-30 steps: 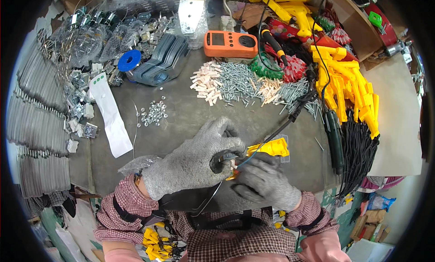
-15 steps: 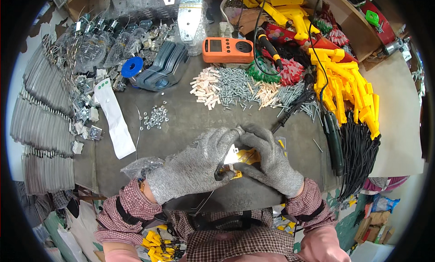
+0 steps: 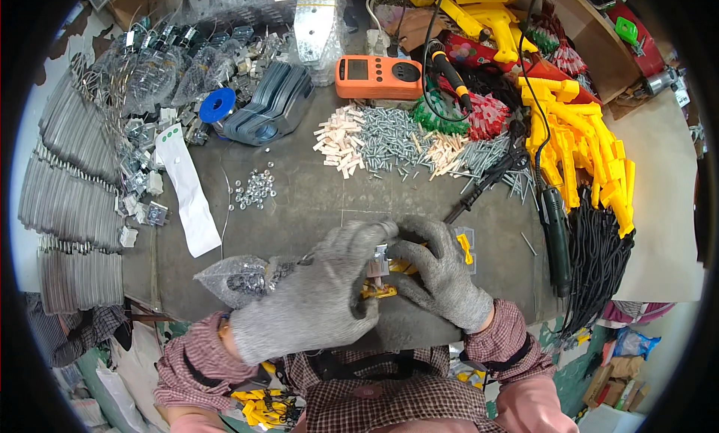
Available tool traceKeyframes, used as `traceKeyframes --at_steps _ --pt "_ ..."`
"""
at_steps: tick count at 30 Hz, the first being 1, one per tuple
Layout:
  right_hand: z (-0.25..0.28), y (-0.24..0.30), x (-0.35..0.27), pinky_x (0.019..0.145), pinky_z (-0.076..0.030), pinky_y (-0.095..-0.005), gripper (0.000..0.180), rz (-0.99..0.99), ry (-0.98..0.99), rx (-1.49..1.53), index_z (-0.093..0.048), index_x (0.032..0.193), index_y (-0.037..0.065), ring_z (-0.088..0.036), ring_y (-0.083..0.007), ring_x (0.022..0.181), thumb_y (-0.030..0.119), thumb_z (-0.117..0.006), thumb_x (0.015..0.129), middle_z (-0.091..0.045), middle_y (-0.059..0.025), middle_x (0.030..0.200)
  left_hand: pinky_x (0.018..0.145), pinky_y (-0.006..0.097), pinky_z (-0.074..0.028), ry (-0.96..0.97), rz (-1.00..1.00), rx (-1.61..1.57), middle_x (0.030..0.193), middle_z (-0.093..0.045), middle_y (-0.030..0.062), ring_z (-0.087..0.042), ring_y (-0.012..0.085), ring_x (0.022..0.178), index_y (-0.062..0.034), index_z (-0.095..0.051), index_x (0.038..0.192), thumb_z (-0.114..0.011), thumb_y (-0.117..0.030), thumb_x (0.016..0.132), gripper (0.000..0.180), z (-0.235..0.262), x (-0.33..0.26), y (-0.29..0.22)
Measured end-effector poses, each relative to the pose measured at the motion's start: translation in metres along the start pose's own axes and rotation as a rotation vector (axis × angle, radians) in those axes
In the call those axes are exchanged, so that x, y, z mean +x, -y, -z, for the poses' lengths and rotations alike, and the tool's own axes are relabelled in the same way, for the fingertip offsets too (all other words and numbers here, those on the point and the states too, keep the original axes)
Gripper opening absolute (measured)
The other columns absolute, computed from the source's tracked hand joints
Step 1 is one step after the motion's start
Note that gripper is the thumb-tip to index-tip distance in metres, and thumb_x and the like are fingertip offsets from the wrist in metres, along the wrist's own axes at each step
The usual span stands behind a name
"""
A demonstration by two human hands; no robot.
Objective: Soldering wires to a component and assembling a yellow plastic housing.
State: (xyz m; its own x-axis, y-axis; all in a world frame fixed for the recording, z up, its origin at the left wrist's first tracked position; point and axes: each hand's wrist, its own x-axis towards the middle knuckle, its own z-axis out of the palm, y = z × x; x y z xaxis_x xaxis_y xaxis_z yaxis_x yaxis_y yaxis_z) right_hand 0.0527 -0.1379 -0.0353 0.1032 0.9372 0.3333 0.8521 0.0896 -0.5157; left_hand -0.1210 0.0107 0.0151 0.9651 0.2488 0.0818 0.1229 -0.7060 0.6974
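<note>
Both hands wear grey knit gloves and meet over the near middle of the table. My left hand (image 3: pixel 314 291), slightly smeared by motion, curls around the left side of a yellow plastic part (image 3: pixel 380 291). From the other side, my right hand (image 3: pixel 440 276) closes on the same part with bent fingers. A small shiny metal piece (image 3: pixel 378 262) shows between the hands, against the yellow plastic. Fingers hide most of the part and the fingertips' exact contact. Beside my left wrist lies a clear plastic bag (image 3: pixel 234 278) with dark contents.
Beyond the hands lie screws (image 3: pixel 389 141), pale small pieces (image 3: pixel 341 141) and nuts (image 3: pixel 255 190). An orange meter (image 3: pixel 378 77) stands behind them. To the right are a dark power screwdriver (image 3: pixel 554 242), yellow handles (image 3: pixel 577 133) and black cords (image 3: pixel 595 246). Stacked metal strips (image 3: pixel 67 201) line the left.
My left hand has shifted slightly down and left, opening a wider gap around the yellow part. My right hand has moved a little left, its fingers still bent on the part.
</note>
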Motion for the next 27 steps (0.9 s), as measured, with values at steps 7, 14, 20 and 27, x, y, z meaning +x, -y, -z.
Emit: traceKeyframes --at_steps 7,14,20,27 --pt "0.003 -0.001 0.001 0.105 -0.045 -0.0495 0.046 0.045 0.115 0.056 -0.064 0.119 0.009 -0.055 -0.0318 0.129 0.018 -0.080 0.077 -0.060 -0.0112 0.131 0.105 0.054 -0.044 -0.060 -0.002 0.251 0.133 -0.053 0.0185 -0.055 0.0404 0.123 -0.0088 -0.040 0.152 -0.084 -0.021 0.071 0.093 -0.014 -0.024 0.002" --pt "0.000 0.005 0.005 0.103 -0.045 -0.0509 0.040 0.034 0.054 0.091 -0.064 0.111 0.005 -0.058 -0.0387 0.124 0.015 -0.080 0.076 -0.062 -0.0164 0.129 0.104 0.056 -0.042 -0.049 0.045 0.225 0.134 -0.051 0.0187 -0.053 0.0416 0.123 -0.0100 -0.041 0.153 -0.084 -0.023 0.070 0.095 -0.017 -0.023 0.005" --pt "-0.001 0.004 0.003 0.103 -0.044 -0.0509 0.047 0.007 0.090 0.064 -0.063 0.116 0.005 -0.059 -0.0378 0.122 0.016 -0.082 0.075 -0.062 -0.0166 0.127 0.109 0.059 -0.037 -0.043 0.058 0.251 0.132 -0.053 0.0193 -0.051 0.0438 0.124 -0.0075 -0.038 0.154 -0.084 -0.025 0.070 0.097 -0.016 -0.024 0.002" --pt "0.004 -0.001 0.004 0.102 -0.045 -0.0496 0.049 0.013 0.106 0.132 -0.064 0.115 0.005 -0.058 -0.0374 0.120 0.016 -0.084 0.072 -0.063 -0.0153 0.125 0.113 0.059 -0.034 -0.010 0.035 0.241 0.130 -0.054 0.0211 -0.051 0.0420 0.125 -0.0046 -0.036 0.154 -0.083 -0.024 0.069 0.099 -0.016 -0.020 0.003"
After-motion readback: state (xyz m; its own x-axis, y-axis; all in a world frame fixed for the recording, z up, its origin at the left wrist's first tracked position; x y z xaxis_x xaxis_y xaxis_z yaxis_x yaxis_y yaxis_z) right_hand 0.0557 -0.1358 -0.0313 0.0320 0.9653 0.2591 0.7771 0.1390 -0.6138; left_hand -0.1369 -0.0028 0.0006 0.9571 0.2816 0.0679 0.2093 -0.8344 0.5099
